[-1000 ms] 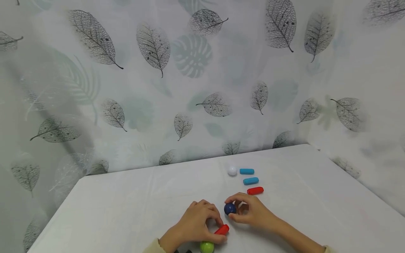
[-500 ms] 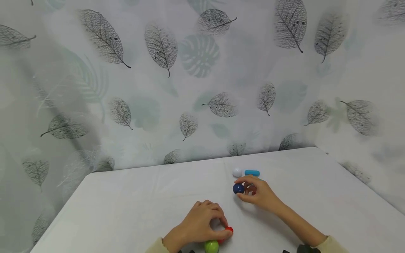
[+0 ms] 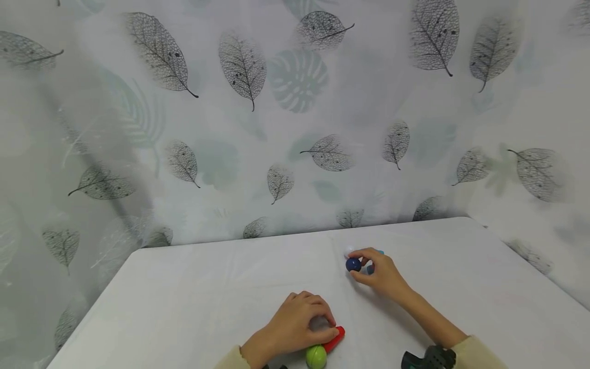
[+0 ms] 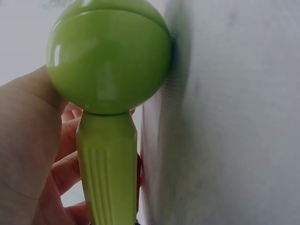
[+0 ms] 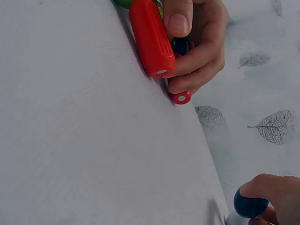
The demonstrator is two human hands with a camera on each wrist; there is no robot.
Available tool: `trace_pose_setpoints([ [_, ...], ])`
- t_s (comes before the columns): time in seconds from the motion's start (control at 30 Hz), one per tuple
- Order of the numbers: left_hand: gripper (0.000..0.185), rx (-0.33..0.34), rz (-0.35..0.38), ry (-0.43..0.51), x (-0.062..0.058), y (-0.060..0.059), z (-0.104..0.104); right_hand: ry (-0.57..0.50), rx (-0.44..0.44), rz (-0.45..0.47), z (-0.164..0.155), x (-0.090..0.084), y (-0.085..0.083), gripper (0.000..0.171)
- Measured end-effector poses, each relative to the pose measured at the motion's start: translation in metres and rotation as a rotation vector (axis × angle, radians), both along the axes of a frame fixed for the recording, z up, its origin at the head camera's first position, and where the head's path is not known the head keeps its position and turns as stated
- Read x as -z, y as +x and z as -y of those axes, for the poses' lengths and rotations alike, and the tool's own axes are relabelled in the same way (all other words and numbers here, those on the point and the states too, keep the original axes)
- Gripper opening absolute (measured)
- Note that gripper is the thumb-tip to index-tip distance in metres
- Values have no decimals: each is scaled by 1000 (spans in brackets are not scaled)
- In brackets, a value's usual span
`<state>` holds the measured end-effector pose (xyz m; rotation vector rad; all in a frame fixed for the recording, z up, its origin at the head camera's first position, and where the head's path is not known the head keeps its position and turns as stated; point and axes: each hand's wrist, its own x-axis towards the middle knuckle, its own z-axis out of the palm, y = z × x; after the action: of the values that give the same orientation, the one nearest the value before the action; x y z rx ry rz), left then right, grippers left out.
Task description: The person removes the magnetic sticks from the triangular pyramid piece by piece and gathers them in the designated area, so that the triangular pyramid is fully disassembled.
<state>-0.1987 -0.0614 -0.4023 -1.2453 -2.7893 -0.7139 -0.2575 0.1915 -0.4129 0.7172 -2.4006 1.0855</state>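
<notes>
In the head view my left hand (image 3: pixel 301 323) rests low over the table, its thumb and fingers curled round a red magnetic rod (image 3: pixel 335 339). Beside the thumb lies a lime-green ball (image 3: pixel 316 357); the left wrist view shows a green rod (image 4: pixel 108 168) against it. A second red rod (image 5: pixel 182 97) and a dark ball (image 5: pixel 180 45) are partly hidden by the left fingers. Farther out, my right hand (image 3: pixel 380 274) pinches a dark blue ball (image 3: pixel 353 264) between thumb and fingertips. Just behind that ball is a white ball (image 3: pixel 349 250), partly covered.
A blue rod (image 3: pixel 380 251) peeks out behind the right hand, mostly hidden. The white table (image 3: pixel 193 292) ends at a leaf-patterned curtain (image 3: pixel 221 154). A black device (image 3: pixel 428 357) is strapped at the right wrist.
My right hand has carried the dark blue ball away from the left hand, up to the white ball, covering the loose rods there. The left hand keeps its hold; the head view has shifted slightly.
</notes>
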Motion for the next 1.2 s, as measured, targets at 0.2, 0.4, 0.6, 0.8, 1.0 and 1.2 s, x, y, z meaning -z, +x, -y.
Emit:
trace_pose_setpoints([
  [0.2,20,-1,9,-9,-3,0,-2,59,52,30,-3,1,0,32],
  [0.4,19,-1,6,-17,-4,0,-3,107,114,54,-6,2,1,31],
  [0.6,19,-6,6,-21,-5,0,-4,125,127,13,-6,2,0,31],
  [0.8,20,-7,-11,-21,-3,0,-5,124,135,14,-7,0,0,32],
  [1.0,16,2,-2,6,-5,-2,1,104,104,-88,-4,-2,7,32],
  [1.2,10,57,97,95,-8,-10,16,99,44,-149,2,-4,23,35],
])
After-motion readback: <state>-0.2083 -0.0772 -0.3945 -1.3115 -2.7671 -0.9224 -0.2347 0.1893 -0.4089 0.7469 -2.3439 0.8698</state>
